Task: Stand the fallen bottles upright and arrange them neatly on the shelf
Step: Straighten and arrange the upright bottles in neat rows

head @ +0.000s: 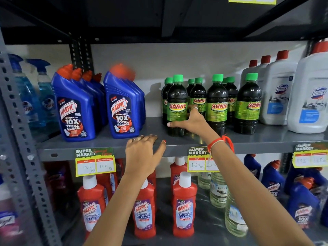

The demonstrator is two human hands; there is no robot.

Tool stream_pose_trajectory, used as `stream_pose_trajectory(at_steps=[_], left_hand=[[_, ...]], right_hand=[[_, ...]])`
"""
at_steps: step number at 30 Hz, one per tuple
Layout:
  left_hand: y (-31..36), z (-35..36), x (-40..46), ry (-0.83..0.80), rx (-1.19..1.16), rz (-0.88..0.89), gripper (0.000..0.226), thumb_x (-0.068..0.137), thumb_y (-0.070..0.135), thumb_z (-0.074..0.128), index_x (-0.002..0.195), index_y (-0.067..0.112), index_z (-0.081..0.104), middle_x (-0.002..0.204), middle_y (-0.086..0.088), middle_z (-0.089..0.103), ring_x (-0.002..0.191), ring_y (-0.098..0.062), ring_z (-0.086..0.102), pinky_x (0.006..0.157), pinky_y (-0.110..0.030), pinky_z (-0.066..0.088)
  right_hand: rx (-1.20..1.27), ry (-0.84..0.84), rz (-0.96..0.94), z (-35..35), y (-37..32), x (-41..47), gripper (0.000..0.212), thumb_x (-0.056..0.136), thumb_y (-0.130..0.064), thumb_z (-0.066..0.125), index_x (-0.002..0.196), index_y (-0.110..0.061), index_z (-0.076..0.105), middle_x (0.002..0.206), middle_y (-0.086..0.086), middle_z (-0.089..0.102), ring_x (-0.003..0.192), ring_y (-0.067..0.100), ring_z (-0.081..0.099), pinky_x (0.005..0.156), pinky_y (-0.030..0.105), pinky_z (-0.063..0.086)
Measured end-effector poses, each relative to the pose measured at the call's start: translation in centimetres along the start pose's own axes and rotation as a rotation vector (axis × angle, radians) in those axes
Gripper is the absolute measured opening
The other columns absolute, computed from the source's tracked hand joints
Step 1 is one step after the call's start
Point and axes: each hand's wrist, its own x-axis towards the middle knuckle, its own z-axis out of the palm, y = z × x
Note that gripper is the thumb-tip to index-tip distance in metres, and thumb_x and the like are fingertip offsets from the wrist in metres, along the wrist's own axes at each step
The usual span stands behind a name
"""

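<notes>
Several dark Sunny bottles with green caps stand upright on the grey shelf [110, 144]. My right hand [190, 122] wraps around the lower part of the front-left Sunny bottle [176, 105], thumb in front, fingers behind it. My left hand [143, 150] rests flat on the shelf's front edge, fingers apart, holding nothing. Left of it, two rows of blue Harpic bottles [122, 107] with red caps stand upright. No bottle lies on its side in view.
White Domex bottles [310, 96] stand at the right, blue spray bottles [42, 93] at the far left. A grey upright post [21, 139] frames the left side. Below are red Harpic cleaners [184, 206], clear bottles and price tags [95, 163].
</notes>
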Motion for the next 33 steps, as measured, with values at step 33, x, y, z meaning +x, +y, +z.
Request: stream_pose_trajectory(at_steps=[33], left_hand=[[2.1,0.3,0.3,-0.028,0.068,0.077,0.062,0.084,0.053,0.027,0.117,0.013,0.061,0.119,-0.008,0.066,0.111,-0.026,0.059,0.093,-0.043,0.043]], right_hand=[[-0.144,0.643,-0.093,-6.2,6.0,-3.3,0.029,0.065,-0.03,0.078,0.087,-0.024,0.06,0.068,-0.007,0.053,0.077,0.02,0.061,0.063,0.028,0.044]])
